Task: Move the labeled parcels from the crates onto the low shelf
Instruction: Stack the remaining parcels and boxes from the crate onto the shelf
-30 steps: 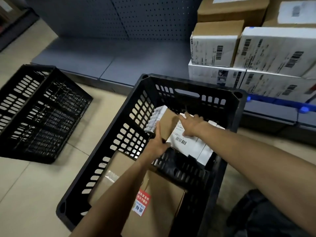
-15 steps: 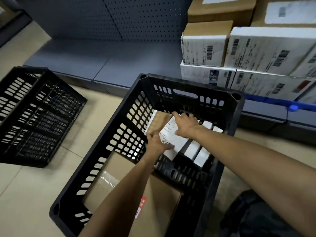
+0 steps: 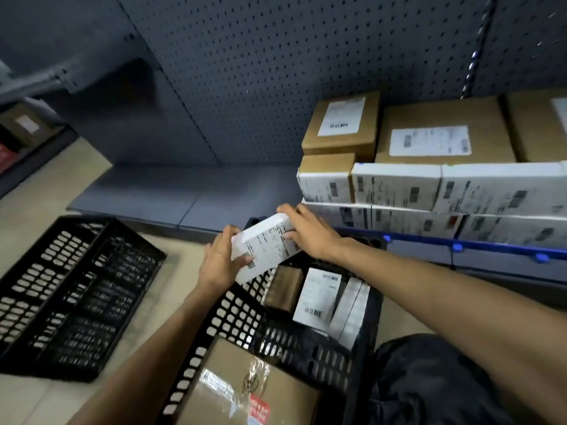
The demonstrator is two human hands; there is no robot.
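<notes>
1. Currently, both hands hold one white parcel (image 3: 264,243) in the air above the far end of the black crate (image 3: 233,314). Its printed label faces up, and its far end is tilted higher than its near end.
2. The left hand (image 3: 219,262) grips the parcel's near left end, with the fingers curled round the edge and the thumb lying on the label beside a barcode.
3. The right hand (image 3: 310,231) clasps the far right end from above, its fingers bent over the top edge.
4. Inside the crate, below the held parcel, a small brown box (image 3: 283,289) lies next to a white labelled parcel (image 3: 317,296). Two slim white boxes (image 3: 352,308) lie side by side to the right of that.
5. At the crate's near end sits a large brown carton (image 3: 245,391) with clear tape and a red sticker.
6. Beyond the crate runs the low shelf (image 3: 184,194), a grey deck under a pegboard back panel (image 3: 276,72).
7. Beyond the crate and to its right, stacked parcels (image 3: 399,185), white below and brown above, stand in layers on that shelf.
8. Left of the crate, well apart from it, a second black crate (image 3: 70,296) rests on the floor (image 3: 46,185).
9. Right of the crate's near end there is dark cloth (image 3: 429,378).
</notes>
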